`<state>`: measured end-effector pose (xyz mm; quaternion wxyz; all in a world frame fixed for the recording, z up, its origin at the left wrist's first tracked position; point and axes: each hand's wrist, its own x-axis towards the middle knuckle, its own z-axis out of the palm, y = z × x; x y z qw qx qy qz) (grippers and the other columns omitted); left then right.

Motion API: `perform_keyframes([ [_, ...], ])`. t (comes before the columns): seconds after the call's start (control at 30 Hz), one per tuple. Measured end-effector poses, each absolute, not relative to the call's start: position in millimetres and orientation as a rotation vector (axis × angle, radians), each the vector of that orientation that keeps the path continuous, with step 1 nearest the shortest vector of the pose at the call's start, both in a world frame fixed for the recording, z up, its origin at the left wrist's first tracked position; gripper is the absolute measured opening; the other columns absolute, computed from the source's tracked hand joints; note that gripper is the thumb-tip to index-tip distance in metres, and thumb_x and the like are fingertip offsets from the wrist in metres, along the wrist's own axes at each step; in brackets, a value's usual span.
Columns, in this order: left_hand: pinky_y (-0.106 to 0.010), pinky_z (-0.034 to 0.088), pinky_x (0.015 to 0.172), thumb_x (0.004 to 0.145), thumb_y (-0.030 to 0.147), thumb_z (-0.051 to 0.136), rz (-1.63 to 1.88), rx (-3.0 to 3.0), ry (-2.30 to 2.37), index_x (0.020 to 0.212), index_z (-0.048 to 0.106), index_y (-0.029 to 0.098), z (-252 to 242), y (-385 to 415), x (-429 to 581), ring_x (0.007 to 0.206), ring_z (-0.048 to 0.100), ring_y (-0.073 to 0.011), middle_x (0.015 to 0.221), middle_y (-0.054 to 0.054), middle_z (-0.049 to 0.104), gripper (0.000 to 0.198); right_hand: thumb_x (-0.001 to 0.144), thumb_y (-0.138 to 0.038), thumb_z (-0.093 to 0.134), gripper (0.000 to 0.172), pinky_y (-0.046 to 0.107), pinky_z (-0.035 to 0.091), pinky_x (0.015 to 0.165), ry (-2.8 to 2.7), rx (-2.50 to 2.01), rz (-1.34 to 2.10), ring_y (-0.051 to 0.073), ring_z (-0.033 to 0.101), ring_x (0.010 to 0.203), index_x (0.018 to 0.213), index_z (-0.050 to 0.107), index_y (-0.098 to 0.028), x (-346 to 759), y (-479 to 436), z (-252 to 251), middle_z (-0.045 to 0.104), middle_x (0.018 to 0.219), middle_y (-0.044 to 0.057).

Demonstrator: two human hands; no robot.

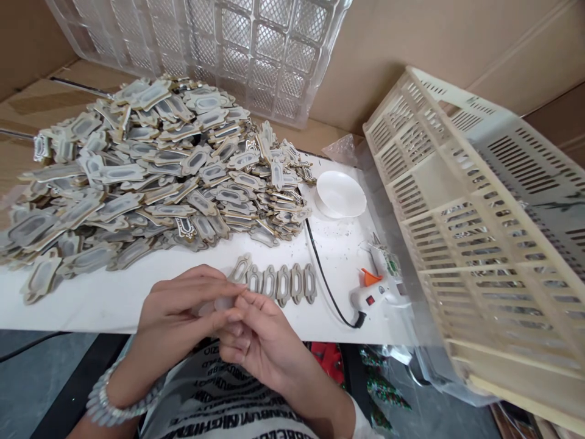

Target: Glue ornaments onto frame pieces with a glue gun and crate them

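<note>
Over the front edge of the table, my left hand [183, 305] and my right hand [262, 335] meet, thumbs and fingertips pinched together. A bit of something pale and translucent shows between the fingers, mostly hidden by them, so its kind is unclear. Just beyond my fingertips lies a row of several grey oval frames [297, 297] with scalloped ends, side by side; the leftmost one is tilted. Behind my hands rises a large heap of similar frame-shaped pieces [150, 164], some with a gold-brown edge or silver patterned face.
To the right are a white bowl [340, 198] and a white glue gun [365, 297] with an orange part and black cord. A cream slatted plastic crate [439, 177] stands at far right. A clear compartmented tray [247, 67] leans at the back against cardboard.
</note>
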<state>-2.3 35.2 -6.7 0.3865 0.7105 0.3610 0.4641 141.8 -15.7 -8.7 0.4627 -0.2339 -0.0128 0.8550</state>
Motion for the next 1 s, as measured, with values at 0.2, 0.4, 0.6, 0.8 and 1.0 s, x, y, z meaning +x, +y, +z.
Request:
perform_keyframes([
  [0.2, -0.020, 0.060, 0.066, 0.077, 0.024, 0.085, 1.113, 1.589, 0.931, 0.095, 0.082, 0.038, -4, 33, 1, 0.071, 0.073, -0.0153, 0.077, 0.001, 0.079, 0.024, 0.067, -0.039, 0.097, 0.039, 0.014, 0.030, 0.044, -0.033, -0.639, 2.068, 0.003, 0.033, 0.047, 0.072, 0.066, -0.017, 140, -17, -11, 0.052, 0.053, -0.007],
  [0.4, -0.017, 0.056, 0.055, 0.066, 0.030, 0.094, 1.031, 1.356, 0.939, 0.104, 0.081, 0.036, -2, 30, 2, 0.061, 0.071, -0.0146, 0.074, 0.000, 0.078, 0.041, 0.061, -0.040, 0.100, 0.041, 0.014, 0.031, 0.046, -0.037, -0.646, 2.033, 0.003, 0.032, 0.048, 0.075, 0.069, -0.018, 140, -17, -10, 0.051, 0.055, -0.008],
  [0.6, -0.024, 0.060, 0.065, 0.067, 0.048, 0.093, 1.046, 1.356, 0.846, 0.086, 0.084, 0.033, -2, 34, -3, 0.072, 0.072, -0.0193, 0.076, -0.006, 0.078, 0.025, 0.064, -0.040, 0.099, 0.038, 0.013, 0.032, 0.045, -0.068, -0.608, 2.058, 0.002, 0.033, 0.047, 0.076, 0.071, -0.017, 144, -17, -8, 0.051, 0.052, -0.008],
  [0.8, -0.022, 0.059, 0.060, 0.072, 0.041, 0.091, 1.063, 1.351, 0.840, 0.090, 0.083, 0.037, -1, 34, 0, 0.066, 0.070, -0.0168, 0.074, -0.004, 0.077, 0.020, 0.062, -0.046, 0.098, 0.041, 0.014, 0.039, 0.045, -0.193, -0.638, 2.042, 0.002, 0.041, 0.044, 0.073, 0.071, -0.017, 142, -17, -13, 0.058, 0.054, -0.007],
  [1.0, -0.021, 0.058, 0.054, 0.071, 0.045, 0.091, 1.022, 1.257, 0.802, 0.084, 0.083, 0.030, 0, 32, -1, 0.062, 0.068, -0.0163, 0.071, -0.004, 0.073, 0.022, 0.057, -0.056, 0.096, 0.048, 0.014, 0.041, 0.041, -0.342, -0.773, 1.997, 0.004, 0.049, 0.040, 0.073, 0.072, -0.018, 144, -20, -20, 0.063, 0.053, -0.007],
])
